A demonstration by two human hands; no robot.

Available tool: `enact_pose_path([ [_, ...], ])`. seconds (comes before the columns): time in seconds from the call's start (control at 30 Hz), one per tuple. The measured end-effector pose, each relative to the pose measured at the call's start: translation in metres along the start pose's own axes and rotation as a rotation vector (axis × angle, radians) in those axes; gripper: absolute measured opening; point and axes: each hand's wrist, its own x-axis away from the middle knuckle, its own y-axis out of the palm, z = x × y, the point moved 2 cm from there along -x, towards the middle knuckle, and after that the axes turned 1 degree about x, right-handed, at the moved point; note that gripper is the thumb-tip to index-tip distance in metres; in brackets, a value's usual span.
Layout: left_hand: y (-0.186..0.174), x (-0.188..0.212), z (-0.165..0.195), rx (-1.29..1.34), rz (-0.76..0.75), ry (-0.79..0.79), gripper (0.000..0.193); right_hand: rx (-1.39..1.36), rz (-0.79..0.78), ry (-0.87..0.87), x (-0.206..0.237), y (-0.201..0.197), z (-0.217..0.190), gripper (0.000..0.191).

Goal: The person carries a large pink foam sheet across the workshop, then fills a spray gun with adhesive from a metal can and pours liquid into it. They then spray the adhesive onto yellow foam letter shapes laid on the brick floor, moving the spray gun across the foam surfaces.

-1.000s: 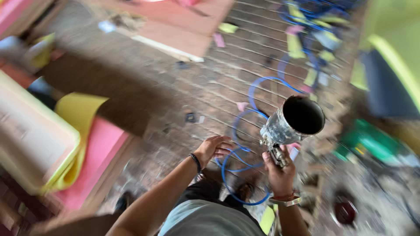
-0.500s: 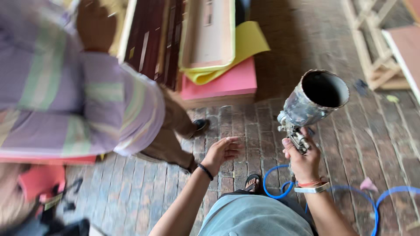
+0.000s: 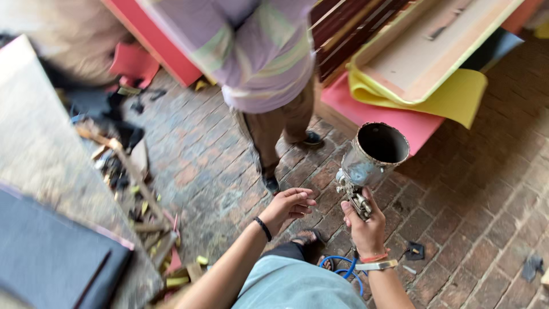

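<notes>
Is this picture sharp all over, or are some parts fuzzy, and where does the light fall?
Head view: the right hand, the metal spray gun it grips and the brick floor are fairly sharp; the nearby person in the striped shirt and the grey board at left are smeared. Light is soft daylight with no hard shadows; the cup shows dull sheen, no glare. The empty left hand is clear too.
</notes>
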Motion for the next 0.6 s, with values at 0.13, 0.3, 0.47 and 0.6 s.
enact_pose_path([
  [0.13, -0.04, 0.031, -0.006, 0.082, 0.162, 0.058, 0.032, -0.042, -0.226, 0.025, -0.004, 0.039, 0.007, 0.043],
  [0.3, -0.109, 0.079, -0.016, 0.226, 0.381, 0.176, 0.032, -0.049, -0.47, 0.041, -0.012, 0.106, 0.019, 0.056],
  [0.47, -0.189, 0.116, -0.018, 0.417, 0.526, 0.311, 0.032, 0.136, -0.674, 0.021, -0.024, 0.201, 0.024, 0.06],
  [0.6, -0.258, 0.122, -0.002, 0.482, 0.595, 0.365, 0.033, 0.207, -0.792, -0.028, -0.041, 0.292, 0.026, 0.063],
])
